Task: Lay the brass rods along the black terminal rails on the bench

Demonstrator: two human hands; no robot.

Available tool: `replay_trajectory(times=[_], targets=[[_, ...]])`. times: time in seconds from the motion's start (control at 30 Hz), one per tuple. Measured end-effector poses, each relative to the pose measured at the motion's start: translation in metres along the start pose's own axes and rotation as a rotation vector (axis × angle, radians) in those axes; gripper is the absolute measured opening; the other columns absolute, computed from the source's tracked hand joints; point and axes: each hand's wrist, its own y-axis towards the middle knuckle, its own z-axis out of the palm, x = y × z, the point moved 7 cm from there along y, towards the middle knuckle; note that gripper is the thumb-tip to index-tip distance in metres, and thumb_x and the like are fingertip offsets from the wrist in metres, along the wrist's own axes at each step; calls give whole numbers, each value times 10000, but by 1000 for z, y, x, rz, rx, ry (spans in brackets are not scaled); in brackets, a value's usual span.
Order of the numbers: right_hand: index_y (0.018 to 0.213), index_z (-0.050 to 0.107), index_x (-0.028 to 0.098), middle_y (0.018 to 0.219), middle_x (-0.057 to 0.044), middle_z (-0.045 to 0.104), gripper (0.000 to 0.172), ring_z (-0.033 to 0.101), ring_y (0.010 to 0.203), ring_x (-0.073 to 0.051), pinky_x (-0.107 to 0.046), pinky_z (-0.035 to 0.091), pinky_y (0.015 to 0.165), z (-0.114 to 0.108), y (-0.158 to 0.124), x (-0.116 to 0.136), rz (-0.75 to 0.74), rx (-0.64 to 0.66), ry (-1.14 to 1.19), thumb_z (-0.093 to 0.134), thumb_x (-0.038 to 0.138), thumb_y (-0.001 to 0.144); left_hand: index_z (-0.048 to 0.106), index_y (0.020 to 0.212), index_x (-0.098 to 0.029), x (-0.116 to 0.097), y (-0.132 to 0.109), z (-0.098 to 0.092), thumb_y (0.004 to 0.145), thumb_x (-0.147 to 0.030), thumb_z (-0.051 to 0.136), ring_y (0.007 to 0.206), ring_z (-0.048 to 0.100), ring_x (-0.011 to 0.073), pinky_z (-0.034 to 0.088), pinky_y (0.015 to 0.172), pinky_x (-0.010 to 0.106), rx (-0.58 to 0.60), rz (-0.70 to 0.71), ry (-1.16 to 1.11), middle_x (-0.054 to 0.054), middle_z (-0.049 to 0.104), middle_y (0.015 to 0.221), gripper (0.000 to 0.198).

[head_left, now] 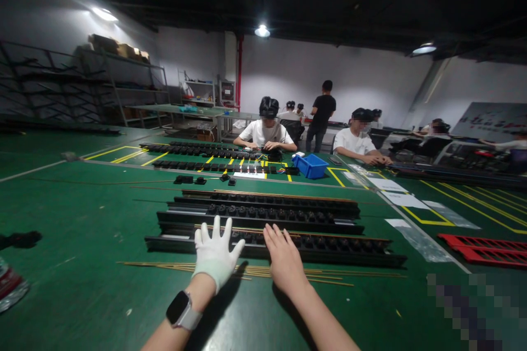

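Observation:
My left hand (217,252), in a white glove, is stretched out with its fingers spread over the nearest black channel (349,255). My bare right hand (286,260) lies flatter, fingers straight, its tips at the same channel's row of black parts. Neither hand grips anything; whether they press on the channel I cannot tell. Behind it lie a second black channel (247,225) with round black pieces inside and a third channel (354,208). Thin brass rods (329,272) lie loose on the table beneath my wrists, and another brass rod (288,194) rests along the farthest channel.
Small black blocks (184,180) lie beyond the channels on the green table (94,219). Farther off are a blue bin (310,165), wired black strips (222,167) and two seated people at work. A red slatted frame (486,249) and plastic bags (428,244) lie right; a bottle (10,288) stands left.

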Motion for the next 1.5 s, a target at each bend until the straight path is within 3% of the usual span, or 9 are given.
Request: replay_trajectory(times=[0.23,0.4,0.53,0.7,1.03,1.5], targets=[[1638,334,150,1711,-55,262,860,220,1595,-245,-494,192,1308,-3,-1,-1,10,14,15,427,-13,798,505,1547,-288,-28,-10,3,875,-583,610,1509,306,522,193,1198,711,2,151,-85,153,438,1639,741],[1638,321,108,1717,-77,240,838,196,1601,-275,-525,159,1309,-6,2,7,39,27,24,450,40,812,495,1554,-294,-30,-11,8,879,-586,604,1511,299,521,162,1208,703,69,139,-61,146,450,1633,743],[1662,238,115,1736,-75,150,853,126,1615,-267,-521,134,1313,-8,12,30,8,-8,48,479,95,844,470,1569,-297,-31,-11,2,894,-577,583,1519,282,519,117,1234,659,109,120,-23,126,426,1652,740],[1653,256,83,1729,-114,146,808,124,1614,-285,-527,123,1313,1,21,45,-33,72,65,510,190,894,475,1566,-303,-32,-10,1,907,-560,569,1527,272,507,85,1239,646,157,115,-5,118,406,1666,713],[1652,255,81,1730,-98,163,917,137,1613,-250,-488,155,1317,5,11,19,15,25,27,522,89,775,461,1573,-314,-32,-10,2,900,-552,577,1526,269,512,87,1236,642,130,117,1,124,416,1658,723],[1653,255,89,1733,-70,182,957,143,1613,-230,-473,181,1315,2,-4,-9,86,-95,16,470,10,725,464,1574,-293,-32,-10,0,902,-535,570,1517,287,516,91,1234,642,138,124,-16,132,443,1639,723]])
